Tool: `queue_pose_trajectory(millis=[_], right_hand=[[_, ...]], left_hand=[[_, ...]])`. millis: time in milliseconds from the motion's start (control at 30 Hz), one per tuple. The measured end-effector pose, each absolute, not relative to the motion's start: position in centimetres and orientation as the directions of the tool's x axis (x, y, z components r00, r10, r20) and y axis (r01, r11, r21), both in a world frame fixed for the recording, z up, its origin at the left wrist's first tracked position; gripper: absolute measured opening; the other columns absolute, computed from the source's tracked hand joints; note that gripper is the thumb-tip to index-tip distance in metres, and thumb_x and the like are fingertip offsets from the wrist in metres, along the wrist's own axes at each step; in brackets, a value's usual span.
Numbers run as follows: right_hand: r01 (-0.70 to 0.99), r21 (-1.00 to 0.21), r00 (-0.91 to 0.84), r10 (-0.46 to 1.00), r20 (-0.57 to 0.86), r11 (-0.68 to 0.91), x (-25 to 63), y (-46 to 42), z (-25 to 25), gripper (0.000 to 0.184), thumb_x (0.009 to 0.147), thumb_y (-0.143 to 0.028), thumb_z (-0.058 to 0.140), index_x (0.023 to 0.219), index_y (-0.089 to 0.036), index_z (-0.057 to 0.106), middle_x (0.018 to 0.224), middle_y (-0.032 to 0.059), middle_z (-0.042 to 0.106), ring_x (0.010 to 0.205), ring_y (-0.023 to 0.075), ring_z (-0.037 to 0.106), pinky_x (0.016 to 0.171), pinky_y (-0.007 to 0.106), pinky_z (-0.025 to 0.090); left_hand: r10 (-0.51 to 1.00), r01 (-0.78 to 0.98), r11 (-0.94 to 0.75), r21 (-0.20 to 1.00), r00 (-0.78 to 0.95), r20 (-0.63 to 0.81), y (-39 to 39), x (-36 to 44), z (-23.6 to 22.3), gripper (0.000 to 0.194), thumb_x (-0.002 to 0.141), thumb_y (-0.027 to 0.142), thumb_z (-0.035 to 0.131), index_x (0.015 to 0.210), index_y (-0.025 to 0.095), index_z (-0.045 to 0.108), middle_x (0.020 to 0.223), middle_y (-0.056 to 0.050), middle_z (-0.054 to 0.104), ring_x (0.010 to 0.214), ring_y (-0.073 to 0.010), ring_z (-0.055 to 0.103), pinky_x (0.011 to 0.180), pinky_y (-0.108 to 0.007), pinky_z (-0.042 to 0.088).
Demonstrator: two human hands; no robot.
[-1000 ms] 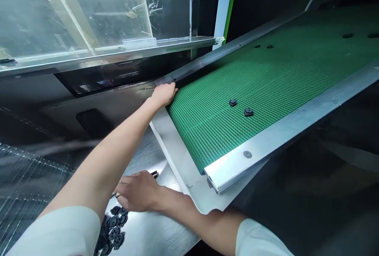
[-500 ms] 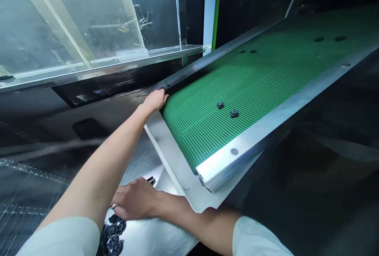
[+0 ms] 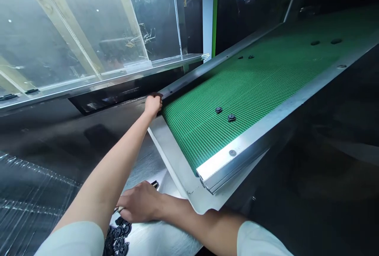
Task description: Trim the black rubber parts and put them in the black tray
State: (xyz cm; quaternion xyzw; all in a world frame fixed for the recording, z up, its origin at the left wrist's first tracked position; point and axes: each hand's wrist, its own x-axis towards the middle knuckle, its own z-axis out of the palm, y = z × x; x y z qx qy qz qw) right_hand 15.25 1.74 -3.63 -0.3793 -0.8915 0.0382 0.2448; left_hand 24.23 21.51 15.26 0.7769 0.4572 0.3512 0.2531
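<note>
My left hand (image 3: 153, 105) is closed at the far corner of a green conveyor belt (image 3: 189, 129), beside its metal side rail. A dark piece (image 3: 158, 94) shows along the top of its fingers; its shape is mostly hidden. Lower down, my right hand (image 3: 140, 200) is wrapped round a slim tool (image 3: 154, 184), whose dark end sticks out behind the hand and whose pale tip emerges by the fingers; its kind is unclear. Under that hand, black round plastic parts (image 3: 118, 232) lie piled on a metal table (image 3: 160, 232). Two similar black parts (image 3: 231, 118) ride on the belt.
Farther up the belt lie several more dark parts (image 3: 315, 43). The near metal rail (image 3: 251, 133) and a pale chute lip (image 3: 177, 161) border the belt's end. Clear panels (image 3: 89, 31) stand behind at left. Plastic-wrapped material (image 3: 35, 193) fills the lower left.
My left hand has drawn slightly left, away from the belt, its fingers more curled. The right hand keeps its grip. The view has shifted a little, and the belt parts appear slightly nearer.
</note>
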Motion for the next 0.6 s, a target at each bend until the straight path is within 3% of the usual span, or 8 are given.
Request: queue_pose_trajectory(millis=[67, 167, 300, 367, 400, 467, 533, 600], right_hand=[[0.663, -0.263, -0.589, 0.705, 0.394, 0.701, 15.3, 1.7, -3.5, 0.008, 0.092, -0.034, 0.06, 0.094, -0.027, 0.063, 0.091, -0.0051, 0.073, 0.076, 0.0187, 0.067, 0.049, 0.027, 0.032], [0.666, -0.271, -0.588, 0.712, 0.383, 0.696, 15.3, 1.6, -3.5, 0.007, 0.091, -0.032, 0.063, 0.094, -0.026, 0.065, 0.09, -0.0038, 0.074, 0.078, 0.0188, 0.067, 0.05, 0.027, 0.033], [0.651, -0.312, -0.58, 0.719, 0.384, 0.692, 15.2, 1.6, -3.6, 0.007, 0.091, -0.029, 0.061, 0.09, -0.025, 0.066, 0.086, -0.0037, 0.072, 0.07, 0.0162, 0.061, 0.051, 0.026, 0.031], [0.649, -0.324, -0.579, 0.724, 0.375, 0.688, 15.2, 1.6, -3.6, 0.007, 0.091, -0.028, 0.06, 0.087, -0.024, 0.064, 0.084, -0.0042, 0.071, 0.069, 0.0154, 0.059, 0.05, 0.027, 0.027], [0.646, -0.327, -0.583, 0.722, 0.372, 0.69, 15.3, 1.5, -3.5, 0.007, 0.091, -0.027, 0.06, 0.086, -0.024, 0.063, 0.085, -0.0045, 0.07, 0.07, 0.0152, 0.059, 0.05, 0.027, 0.026], [0.636, -0.318, -0.598, 0.709, 0.374, 0.703, 15.4, 1.4, -3.3, 0.01, 0.092, -0.028, 0.059, 0.084, -0.023, 0.062, 0.085, -0.0043, 0.069, 0.073, 0.0153, 0.06, 0.05, 0.028, 0.024], [0.629, -0.285, -0.62, 0.688, 0.377, 0.723, 15.5, 1.4, -3.2, 0.013, 0.094, -0.028, 0.059, 0.082, -0.022, 0.06, 0.084, -0.0035, 0.068, 0.075, 0.016, 0.061, 0.05, 0.029, 0.023], [0.635, -0.254, -0.634, 0.68, 0.368, 0.729, 15.5, 1.5, -3.1, 0.015, 0.094, -0.029, 0.059, 0.081, -0.022, 0.059, 0.082, -0.0028, 0.067, 0.076, 0.0167, 0.061, 0.05, 0.03, 0.022]], left_hand=[[0.909, 0.368, -0.394, 0.842, 0.289, 0.299, 21.1, 24.2, 16.5, 0.022, 0.091, 0.019, 0.037, 0.102, 0.015, 0.055, 0.068, -0.001, 0.049, 0.05, -0.0102, 0.043, 0.049, -0.019, 0.038], [0.916, 0.155, -0.328, 0.932, 0.294, 0.274, 19.9, 24.6, 18.2, 0.017, 0.086, 0.017, 0.038, 0.091, 0.015, 0.054, 0.065, 0.002, 0.043, 0.045, -0.0065, 0.031, 0.045, -0.016, 0.031], [0.875, -0.176, -0.047, 0.983, 0.467, 0.126, 17.1, 26.2, 18.9, 0.01, 0.081, 0.021, 0.046, 0.081, 0.015, 0.054, 0.063, 0.003, 0.04, 0.043, -0.0053, 0.024, 0.04, -0.017, 0.019], [0.813, -0.169, 0.003, 0.986, 0.575, 0.096, 15.0, 27.4, 18.6, 0.009, 0.081, 0.023, 0.05, 0.075, 0.017, 0.053, 0.058, 0.006, 0.032, 0.042, -0.0054, 0.018, 0.041, -0.02, 0.012], [0.786, -0.112, -0.079, 0.991, 0.605, 0.131, 13.8, 28.0, 18.4, 0.012, 0.083, 0.024, 0.052, 0.073, 0.017, 0.052, 0.057, 0.006, 0.029, 0.042, -0.0057, 0.018, 0.042, -0.021, 0.012], [0.71, 0.017, -0.398, 0.917, 0.638, 0.296, 11.4, 29.2, 18.0, 0.023, 0.088, 0.032, 0.056, 0.07, 0.019, 0.051, 0.058, 0.004, 0.035, 0.046, -0.0076, 0.028, 0.046, -0.023, 0.02], [0.576, 0.162, -0.725, 0.669, 0.675, 0.461, 9.5, 30.1, 17.5, 0.036, 0.094, 0.046, 0.058, 0.071, 0.02, 0.05, 0.063, 0.001, 0.048, 0.054, -0.0115, 0.041, 0.054, -0.026, 0.028], [0.458, 0.263, -0.872, 0.413, 0.735, 0.5, 8.3, 30.8, 17.1, 0.045, 0.095, 0.059, 0.056, 0.071, 0.021, 0.048, 0.064, 0.0, 0.051, 0.059, -0.0147, 0.045, 0.059, -0.029, 0.03]])
